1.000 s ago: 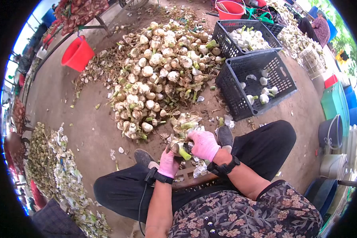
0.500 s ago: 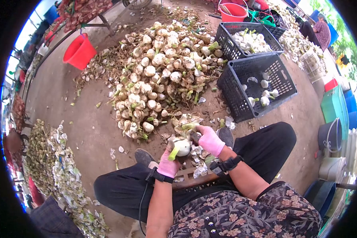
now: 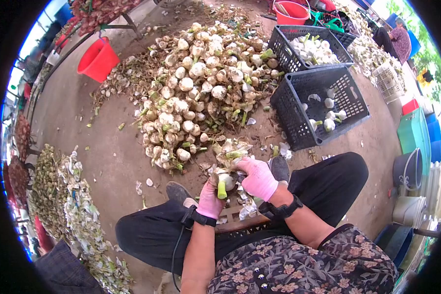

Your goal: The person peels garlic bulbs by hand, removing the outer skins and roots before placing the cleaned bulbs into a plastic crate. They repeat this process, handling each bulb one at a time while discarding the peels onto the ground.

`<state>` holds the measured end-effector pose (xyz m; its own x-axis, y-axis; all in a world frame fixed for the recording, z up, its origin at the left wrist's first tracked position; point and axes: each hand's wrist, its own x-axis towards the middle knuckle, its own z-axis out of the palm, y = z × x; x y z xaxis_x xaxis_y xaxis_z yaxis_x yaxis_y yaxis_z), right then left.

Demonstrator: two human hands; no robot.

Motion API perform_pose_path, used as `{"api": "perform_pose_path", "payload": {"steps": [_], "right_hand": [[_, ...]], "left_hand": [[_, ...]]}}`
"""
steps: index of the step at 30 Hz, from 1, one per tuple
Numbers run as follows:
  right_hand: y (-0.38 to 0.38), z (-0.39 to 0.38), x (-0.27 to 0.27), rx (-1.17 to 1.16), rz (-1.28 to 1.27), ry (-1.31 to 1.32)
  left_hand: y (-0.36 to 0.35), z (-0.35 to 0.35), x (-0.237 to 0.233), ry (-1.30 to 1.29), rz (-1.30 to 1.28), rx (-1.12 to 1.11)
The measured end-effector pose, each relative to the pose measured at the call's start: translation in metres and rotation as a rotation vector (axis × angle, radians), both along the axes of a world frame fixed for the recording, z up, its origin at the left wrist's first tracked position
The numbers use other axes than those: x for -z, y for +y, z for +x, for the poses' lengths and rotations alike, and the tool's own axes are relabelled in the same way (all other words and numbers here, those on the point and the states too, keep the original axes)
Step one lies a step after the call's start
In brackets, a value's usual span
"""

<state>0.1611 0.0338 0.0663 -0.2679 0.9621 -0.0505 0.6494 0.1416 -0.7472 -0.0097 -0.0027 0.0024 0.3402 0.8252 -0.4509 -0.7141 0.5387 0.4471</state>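
A white garlic bulb [image 3: 224,182] with a short green stem sits in my left hand [image 3: 210,202], its gloved fingers wrapped round it and the cut stem pointing down toward me. My right hand [image 3: 258,179], also in a pink glove with dark, dirty fingertips, is closed against the bulb's right side. What its fingertips pinch is hidden. Just beyond both hands lie loose garlic skins [image 3: 233,148]. Under them, between my legs, a low wooden board [image 3: 230,219] carries more peelings.
A big heap of unpeeled garlic [image 3: 196,93] lies ahead. To its right stand a black crate [image 3: 299,125] with several cleaned bulbs and a fuller black crate [image 3: 286,54]. A red bucket [image 3: 99,61] stands left; garlic waste [image 3: 81,196] lines the left floor. A person [image 3: 401,41] sits far right.
The bulb has turned so its green stem now points more toward me. My right hand has come slightly left and down, closer onto the bulb.
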Motion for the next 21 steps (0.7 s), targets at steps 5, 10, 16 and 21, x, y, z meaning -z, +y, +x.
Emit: {"api": "perform_pose_path", "payload": {"steps": [5,10,16,21], "right_hand": [[0.001,0.003,0.008,0.037,-0.071,0.121],[0.008,0.009,0.011,0.034,-0.037,0.143],[0.004,0.016,0.081,-0.005,-0.365,-0.288],[0.008,0.017,0.06,0.163,-0.147,-0.347]], "left_hand": [[0.001,-0.004,-0.005,0.017,-0.123,0.022],[-0.002,-0.005,-0.009,-0.054,-0.152,0.113],[-0.009,-0.01,-0.012,-0.259,-0.003,0.36],[-0.001,-0.002,-0.026,0.057,0.154,0.115]]}}
